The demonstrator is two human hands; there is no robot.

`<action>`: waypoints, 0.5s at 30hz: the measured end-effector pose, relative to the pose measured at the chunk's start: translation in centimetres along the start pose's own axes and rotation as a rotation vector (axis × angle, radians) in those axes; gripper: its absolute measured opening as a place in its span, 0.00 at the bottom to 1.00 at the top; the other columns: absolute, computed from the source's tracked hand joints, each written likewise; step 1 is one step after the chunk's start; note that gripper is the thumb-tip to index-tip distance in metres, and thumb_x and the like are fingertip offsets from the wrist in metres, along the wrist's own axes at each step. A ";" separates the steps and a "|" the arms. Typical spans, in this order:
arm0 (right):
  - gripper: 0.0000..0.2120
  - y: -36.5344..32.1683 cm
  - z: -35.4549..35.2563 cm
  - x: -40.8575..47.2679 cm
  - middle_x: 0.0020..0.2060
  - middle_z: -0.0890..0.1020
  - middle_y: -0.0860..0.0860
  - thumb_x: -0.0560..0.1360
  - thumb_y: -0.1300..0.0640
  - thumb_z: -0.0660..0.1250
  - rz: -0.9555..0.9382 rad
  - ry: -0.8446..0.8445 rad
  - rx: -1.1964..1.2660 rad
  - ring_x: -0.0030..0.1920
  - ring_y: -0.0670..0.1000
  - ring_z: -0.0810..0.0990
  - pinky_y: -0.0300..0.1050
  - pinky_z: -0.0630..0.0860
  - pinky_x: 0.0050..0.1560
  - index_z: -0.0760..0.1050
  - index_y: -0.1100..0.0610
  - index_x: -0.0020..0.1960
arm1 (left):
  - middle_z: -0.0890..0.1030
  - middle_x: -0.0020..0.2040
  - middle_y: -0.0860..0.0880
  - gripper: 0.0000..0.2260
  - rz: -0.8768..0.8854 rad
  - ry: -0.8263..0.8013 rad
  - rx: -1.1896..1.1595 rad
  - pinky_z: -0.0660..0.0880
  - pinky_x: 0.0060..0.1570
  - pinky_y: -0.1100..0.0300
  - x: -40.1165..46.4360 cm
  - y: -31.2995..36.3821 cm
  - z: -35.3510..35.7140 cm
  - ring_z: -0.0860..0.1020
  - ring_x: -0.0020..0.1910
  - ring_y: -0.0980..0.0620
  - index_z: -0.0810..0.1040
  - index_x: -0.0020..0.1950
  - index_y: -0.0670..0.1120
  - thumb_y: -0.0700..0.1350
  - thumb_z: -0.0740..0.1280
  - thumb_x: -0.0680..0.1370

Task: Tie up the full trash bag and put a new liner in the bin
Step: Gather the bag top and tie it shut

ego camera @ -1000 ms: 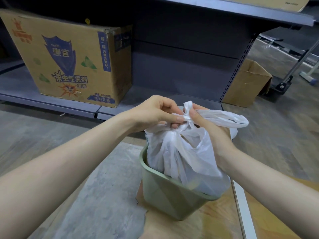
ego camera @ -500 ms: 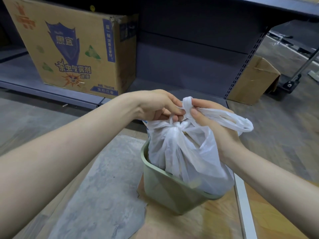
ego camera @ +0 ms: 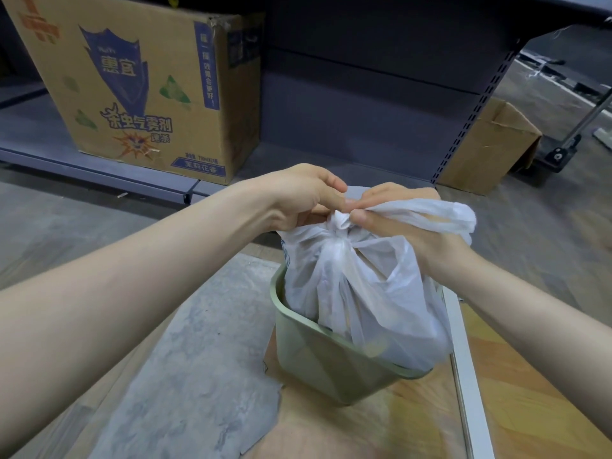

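A full white plastic trash bag (ego camera: 364, 293) sits in a small pale green bin (ego camera: 318, 362) on the floor, bulging over the rim. Its top is gathered into a knot (ego camera: 339, 223). My left hand (ego camera: 304, 197) pinches the bag's left handle right at the knot. My right hand (ego camera: 407, 226) grips the other handle, whose loop (ego camera: 440, 213) trails off to the right over my fingers. Both hands meet above the bin. No new liner is in view.
A large printed cardboard box (ego camera: 149, 91) stands on the low grey shelf (ego camera: 99, 167) behind the bin. A smaller plain box (ego camera: 490, 147) lies on the floor at the right, by the shelf upright. A white strip (ego camera: 463, 376) runs along the floor right of the bin.
My hands have drawn closer together at the knot and the handles are pulled tighter. The view has shifted slightly closer and lower.
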State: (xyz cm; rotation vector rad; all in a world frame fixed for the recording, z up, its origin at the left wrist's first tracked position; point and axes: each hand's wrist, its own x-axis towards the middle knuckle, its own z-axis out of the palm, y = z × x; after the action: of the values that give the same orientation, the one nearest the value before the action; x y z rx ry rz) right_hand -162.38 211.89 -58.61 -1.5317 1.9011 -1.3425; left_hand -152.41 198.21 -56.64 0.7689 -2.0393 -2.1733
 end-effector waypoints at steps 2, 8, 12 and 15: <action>0.11 -0.3 -0.5 0.0 0.35 0.83 0.33 0.67 0.60 0.75 0.027 0.041 0.025 0.42 0.33 0.80 0.24 0.72 0.40 0.83 0.43 0.38 | 0.79 0.36 0.48 0.09 0.059 0.041 0.036 0.76 0.33 0.66 0.1 -0.3 0.1 0.77 0.33 0.54 0.73 0.48 0.44 0.33 0.68 0.74; 0.05 -1.2 -0.4 -0.4 0.31 0.83 0.55 0.64 0.64 0.77 0.067 0.098 0.025 0.32 0.42 0.78 0.30 0.73 0.32 0.82 0.58 0.34 | 0.82 0.35 0.48 0.09 0.213 0.098 0.085 0.76 0.41 0.60 -0.1 -1.1 0.1 0.79 0.39 0.51 0.74 0.45 0.44 0.33 0.71 0.72; 0.07 -1.2 -0.2 -0.3 0.30 0.80 0.56 0.64 0.67 0.76 0.087 0.148 0.042 0.29 0.42 0.76 0.32 0.71 0.31 0.79 0.69 0.36 | 0.82 0.31 0.50 0.11 0.244 0.071 0.029 0.77 0.39 0.59 -0.1 -1.3 0.0 0.78 0.36 0.51 0.73 0.46 0.44 0.32 0.71 0.71; 0.05 -1.1 0.1 -0.4 0.25 0.80 0.47 0.66 0.71 0.73 0.100 0.190 0.068 0.27 0.39 0.77 0.30 0.72 0.30 0.77 0.69 0.34 | 0.82 0.29 0.51 0.11 0.272 0.061 0.022 0.78 0.34 0.63 -0.1 -1.3 0.0 0.80 0.31 0.55 0.74 0.47 0.44 0.32 0.71 0.70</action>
State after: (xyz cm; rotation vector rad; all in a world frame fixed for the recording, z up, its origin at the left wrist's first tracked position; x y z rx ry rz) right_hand -161.55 212.26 -57.86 -1.2993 1.9920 -1.5378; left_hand -151.95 198.42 -57.79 0.5168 -2.0074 -1.9588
